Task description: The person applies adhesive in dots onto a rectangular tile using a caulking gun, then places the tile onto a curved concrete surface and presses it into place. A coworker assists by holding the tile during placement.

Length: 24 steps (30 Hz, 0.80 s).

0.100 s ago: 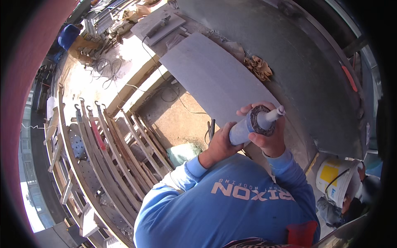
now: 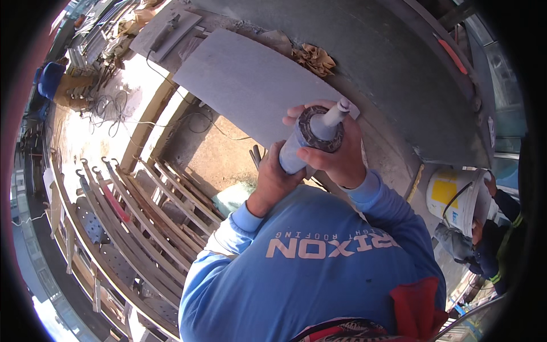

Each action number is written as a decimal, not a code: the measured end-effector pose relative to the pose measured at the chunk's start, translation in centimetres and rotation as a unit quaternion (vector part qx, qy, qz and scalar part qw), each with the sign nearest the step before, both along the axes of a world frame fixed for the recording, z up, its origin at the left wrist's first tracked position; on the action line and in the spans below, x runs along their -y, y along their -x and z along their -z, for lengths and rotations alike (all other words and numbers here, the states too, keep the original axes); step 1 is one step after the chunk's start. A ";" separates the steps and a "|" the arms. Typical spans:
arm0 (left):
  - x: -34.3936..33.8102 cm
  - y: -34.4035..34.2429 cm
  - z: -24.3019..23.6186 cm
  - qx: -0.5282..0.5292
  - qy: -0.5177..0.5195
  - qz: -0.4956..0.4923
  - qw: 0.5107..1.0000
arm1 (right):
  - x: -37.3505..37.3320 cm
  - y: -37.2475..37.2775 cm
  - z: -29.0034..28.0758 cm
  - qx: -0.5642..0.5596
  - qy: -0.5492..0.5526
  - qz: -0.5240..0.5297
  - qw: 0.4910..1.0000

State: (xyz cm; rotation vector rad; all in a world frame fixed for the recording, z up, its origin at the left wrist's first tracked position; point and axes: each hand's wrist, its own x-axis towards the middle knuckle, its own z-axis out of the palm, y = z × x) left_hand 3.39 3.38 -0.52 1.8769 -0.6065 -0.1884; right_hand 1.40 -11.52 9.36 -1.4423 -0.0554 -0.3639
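Bright sun fell across the cluttered work yard, where from my spot I saw a long grey board point(image 2: 245, 85) stretched out beyond the worker, with crumpled brown paper point(image 2: 315, 58) by its far edge. The blue-grey cylinder point(image 2: 292, 155) was up in the air, in front of the worker's blue sweatshirt point(image 2: 319, 245), tilted so that its pale nozzle point(image 2: 334, 119) pointed up and to the right. The left hand point(image 2: 272, 175) had its fingers wrapped about the lower body; the right hand point(image 2: 346, 157) gripped near the dark collar point(image 2: 312, 130), thumb on the close side, other fingers reaching round the far side.

To me the weak point was that upper hold: dusty skin on a smooth barrel might have slipped if the two hands twisted against each other. A hard squeeze, I reckoned, could have pushed material out of a nozzle aimed so near the face. A loose cable point(image 2: 228, 133) ran close by, a likely snag for a careless step, and a co-worker's hand point(image 2: 477, 232) at the white bucket point(image 2: 450, 194) left little elbow room.
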 end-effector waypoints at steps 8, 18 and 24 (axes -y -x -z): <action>-0.9 -0.8 1.5 0.036 -0.012 -0.001 0.999 | -0.4 -0.6 3.5 0.004 0.030 0.038 0.999; -2.4 -2.5 0.2 -0.036 0.016 0.184 0.982 | 1.0 -0.3 4.2 0.052 -0.073 -0.116 0.989; -1.8 -2.2 0.0 -0.027 -0.003 0.128 0.991 | 1.4 -0.4 4.5 0.063 -0.061 -0.091 0.992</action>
